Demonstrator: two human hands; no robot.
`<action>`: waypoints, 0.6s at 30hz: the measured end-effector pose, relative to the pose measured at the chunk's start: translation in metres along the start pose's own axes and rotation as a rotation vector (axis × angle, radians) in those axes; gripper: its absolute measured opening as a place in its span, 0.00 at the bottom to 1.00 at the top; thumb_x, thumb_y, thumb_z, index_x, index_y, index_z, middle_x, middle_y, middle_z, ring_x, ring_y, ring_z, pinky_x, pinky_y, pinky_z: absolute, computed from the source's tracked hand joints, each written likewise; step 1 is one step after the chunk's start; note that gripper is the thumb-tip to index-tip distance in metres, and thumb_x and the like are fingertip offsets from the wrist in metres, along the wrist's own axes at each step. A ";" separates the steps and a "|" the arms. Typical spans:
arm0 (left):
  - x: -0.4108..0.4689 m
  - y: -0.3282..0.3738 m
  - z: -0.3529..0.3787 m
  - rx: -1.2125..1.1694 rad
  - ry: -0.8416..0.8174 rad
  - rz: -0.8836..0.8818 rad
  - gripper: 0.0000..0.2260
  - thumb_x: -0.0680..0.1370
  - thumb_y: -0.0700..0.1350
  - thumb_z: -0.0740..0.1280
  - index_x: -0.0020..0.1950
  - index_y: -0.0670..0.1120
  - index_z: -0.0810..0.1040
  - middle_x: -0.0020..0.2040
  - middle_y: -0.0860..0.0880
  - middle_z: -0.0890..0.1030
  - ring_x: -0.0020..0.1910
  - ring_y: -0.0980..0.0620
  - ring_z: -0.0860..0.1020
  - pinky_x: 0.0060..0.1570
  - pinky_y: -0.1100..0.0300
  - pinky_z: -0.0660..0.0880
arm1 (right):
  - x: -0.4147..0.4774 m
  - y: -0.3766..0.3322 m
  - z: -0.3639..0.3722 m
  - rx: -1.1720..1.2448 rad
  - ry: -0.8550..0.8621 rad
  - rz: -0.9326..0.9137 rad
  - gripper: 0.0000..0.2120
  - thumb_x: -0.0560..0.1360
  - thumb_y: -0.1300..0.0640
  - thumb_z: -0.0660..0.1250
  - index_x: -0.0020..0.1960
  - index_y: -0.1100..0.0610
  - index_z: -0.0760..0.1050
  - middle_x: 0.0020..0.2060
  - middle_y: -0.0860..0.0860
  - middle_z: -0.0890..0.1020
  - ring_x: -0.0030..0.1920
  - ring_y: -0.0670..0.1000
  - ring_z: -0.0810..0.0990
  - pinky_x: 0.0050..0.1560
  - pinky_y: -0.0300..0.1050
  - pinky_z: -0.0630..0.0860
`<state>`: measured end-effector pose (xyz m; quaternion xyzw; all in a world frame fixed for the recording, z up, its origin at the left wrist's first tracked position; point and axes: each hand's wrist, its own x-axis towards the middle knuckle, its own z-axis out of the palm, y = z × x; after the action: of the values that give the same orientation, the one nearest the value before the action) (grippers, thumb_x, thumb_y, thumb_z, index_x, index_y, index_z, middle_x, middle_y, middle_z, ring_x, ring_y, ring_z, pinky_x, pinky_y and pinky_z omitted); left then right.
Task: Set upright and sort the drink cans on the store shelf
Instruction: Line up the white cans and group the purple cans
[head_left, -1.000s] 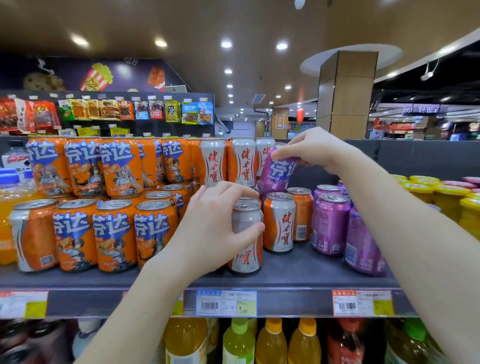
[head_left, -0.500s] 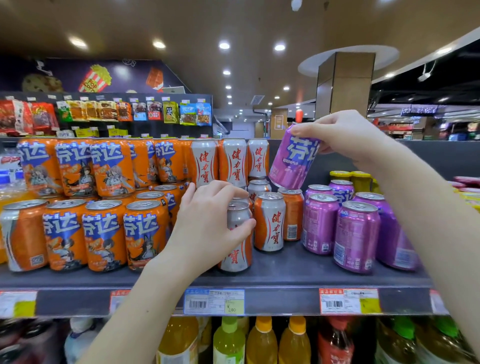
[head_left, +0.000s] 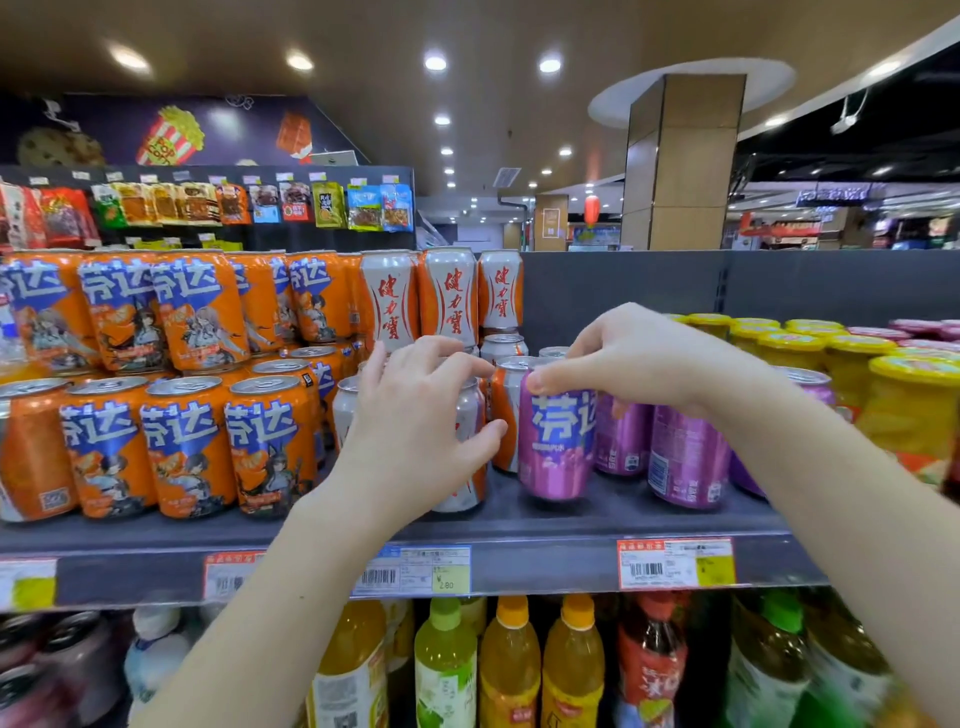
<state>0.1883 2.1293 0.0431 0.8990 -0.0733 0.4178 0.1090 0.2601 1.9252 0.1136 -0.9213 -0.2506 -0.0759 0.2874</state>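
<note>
In the head view, the purple can (head_left: 558, 457) bears the white characters 芬达 on a blue patch, and its label faces the camera. The smaller print under them is too blurred to read. The right hand (head_left: 639, 358) grips this can from above, with the thumb and fingers pinching its top rim. The can hangs straight below the hand with its long axis upright and its top up. Its base is at the front of the shelf (head_left: 597, 525), but whether it touches cannot be told.

Just to its left, the left hand (head_left: 415, 436) curls round a white can (head_left: 470, 410), fingers over the lid and thumb on the right side. That can stands upright on the shelf, its label mostly hidden behind the hand.

The orange cans (head_left: 182, 447) on the left also read 芬达 and are stacked in two tiers. The upper white-and-orange cans (head_left: 449, 296) read 健力宝 in red, running down each can. More purple cans (head_left: 685, 457) stand upright to the right. A price tag (head_left: 415, 571) on the shelf edge shows 2.80.
</note>
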 end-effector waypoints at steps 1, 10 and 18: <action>-0.001 0.001 0.001 -0.006 0.005 0.002 0.20 0.75 0.57 0.73 0.65 0.55 0.79 0.67 0.53 0.75 0.71 0.52 0.70 0.77 0.41 0.50 | 0.001 0.001 0.006 -0.006 -0.010 0.005 0.21 0.67 0.33 0.75 0.42 0.51 0.86 0.37 0.46 0.86 0.37 0.48 0.84 0.34 0.41 0.74; -0.006 0.008 0.007 -0.017 0.021 0.062 0.20 0.74 0.59 0.69 0.64 0.54 0.79 0.67 0.53 0.76 0.69 0.52 0.72 0.77 0.44 0.53 | -0.009 0.005 -0.013 -0.145 -0.076 0.076 0.19 0.71 0.38 0.74 0.51 0.51 0.80 0.42 0.48 0.85 0.37 0.47 0.84 0.36 0.42 0.77; 0.017 0.015 0.011 0.104 -0.045 0.043 0.20 0.77 0.59 0.68 0.67 0.53 0.77 0.65 0.54 0.77 0.66 0.51 0.74 0.76 0.40 0.60 | -0.009 0.006 -0.019 -0.296 -0.104 0.043 0.18 0.73 0.39 0.72 0.56 0.49 0.79 0.44 0.45 0.83 0.36 0.46 0.84 0.36 0.42 0.77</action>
<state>0.2036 2.1114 0.0512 0.9108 -0.0733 0.4029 0.0512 0.2552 1.9061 0.1241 -0.9615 -0.2312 -0.0582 0.1365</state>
